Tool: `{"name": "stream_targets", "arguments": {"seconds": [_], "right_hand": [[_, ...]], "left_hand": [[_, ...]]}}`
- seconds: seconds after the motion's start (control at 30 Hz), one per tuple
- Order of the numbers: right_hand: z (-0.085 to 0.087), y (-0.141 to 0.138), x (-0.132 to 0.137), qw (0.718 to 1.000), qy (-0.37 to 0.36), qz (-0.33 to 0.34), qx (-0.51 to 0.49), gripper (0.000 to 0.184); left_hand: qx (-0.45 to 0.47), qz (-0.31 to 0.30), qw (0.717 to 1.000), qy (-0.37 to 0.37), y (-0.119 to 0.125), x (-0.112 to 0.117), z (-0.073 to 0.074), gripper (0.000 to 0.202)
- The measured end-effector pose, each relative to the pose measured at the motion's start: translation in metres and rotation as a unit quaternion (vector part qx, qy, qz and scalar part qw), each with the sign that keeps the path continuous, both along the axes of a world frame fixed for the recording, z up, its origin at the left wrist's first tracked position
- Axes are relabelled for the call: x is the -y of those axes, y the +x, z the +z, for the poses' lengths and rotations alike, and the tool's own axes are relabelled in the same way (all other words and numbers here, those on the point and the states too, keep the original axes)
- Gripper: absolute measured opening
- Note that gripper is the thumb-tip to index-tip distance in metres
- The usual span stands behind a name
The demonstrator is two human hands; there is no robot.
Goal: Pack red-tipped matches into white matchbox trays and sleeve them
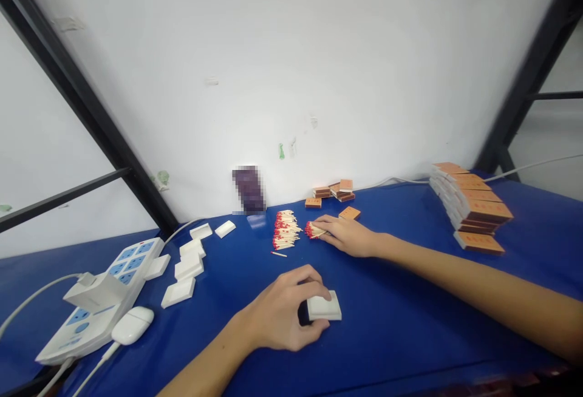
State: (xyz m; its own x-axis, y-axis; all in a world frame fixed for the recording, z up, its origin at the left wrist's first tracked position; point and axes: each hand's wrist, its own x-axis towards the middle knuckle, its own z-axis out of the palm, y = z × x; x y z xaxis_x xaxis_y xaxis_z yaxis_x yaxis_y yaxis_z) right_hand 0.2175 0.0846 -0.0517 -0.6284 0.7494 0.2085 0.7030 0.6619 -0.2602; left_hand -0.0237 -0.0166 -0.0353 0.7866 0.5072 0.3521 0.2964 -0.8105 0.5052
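My left hand (289, 309) is curled around a small white matchbox tray (325, 306), fingers on its top and thumb at its near side. Beyond it, my right hand (350, 237) reaches across from the right, its fingers closed over a bunch of red-tipped matches (313, 230). Part of that bunch is hidden under the fingers. Just left of it lies a larger heap of matches (286, 231), heads mostly to the left. One loose match (279, 254) rests in front of the heap.
White trays (184, 291) lie at left beside a power strip (141, 251) with a white earphone case (132, 325). Orange matchboxes (313, 203) sit by the wall; a tall stack of matchboxes (483, 206) stands at right. A pixelated dark object (249, 189) leans against the wall.
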Motion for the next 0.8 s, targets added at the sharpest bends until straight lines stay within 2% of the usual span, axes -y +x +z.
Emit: {"name": "stream_targets", "arguments": {"seconds": [0.17, 0.23, 0.3, 0.37, 0.43, 0.47, 0.6, 0.8], "right_hand": [[0.005, 0.003, 0.035, 1.0, -0.005, 0.011, 0.011, 0.043], [0.008, -0.001, 0.047, 0.999, -0.012, 0.018, 0.027, 0.043], [0.011, -0.007, 0.056, 0.999, -0.02, 0.024, 0.044, 0.044], [0.013, -0.014, 0.062, 0.997, -0.019, 0.032, 0.062, 0.045], [0.014, -0.022, 0.066, 0.996, -0.008, 0.04, 0.082, 0.046], [0.014, -0.026, 0.067, 0.995, 0.0, 0.045, 0.091, 0.046], [0.012, -0.038, 0.072, 0.991, 0.041, 0.074, 0.106, 0.045], [0.007, -0.044, 0.075, 0.985, 0.085, 0.099, 0.109, 0.043]], "left_hand": [[0.02, -0.012, 1.0, 0.017, -0.003, -0.002, 0.004, 0.04], [0.065, 0.018, 0.997, 0.037, -0.012, -0.011, 0.004, 0.033], [0.115, 0.101, 0.986, 0.064, -0.025, -0.027, 0.003, 0.019], [0.137, 0.197, 0.967, 0.086, -0.041, -0.046, 0.0, 0.02], [0.088, 0.273, 0.954, 0.089, -0.056, -0.063, -0.004, 0.019], [0.043, 0.287, 0.953, 0.084, -0.063, -0.069, -0.005, 0.016], [-0.033, 0.266, 0.961, 0.061, -0.071, -0.079, -0.01, 0.014], [-0.08, 0.256, 0.963, 0.026, -0.055, -0.079, -0.012, 0.025]]}}
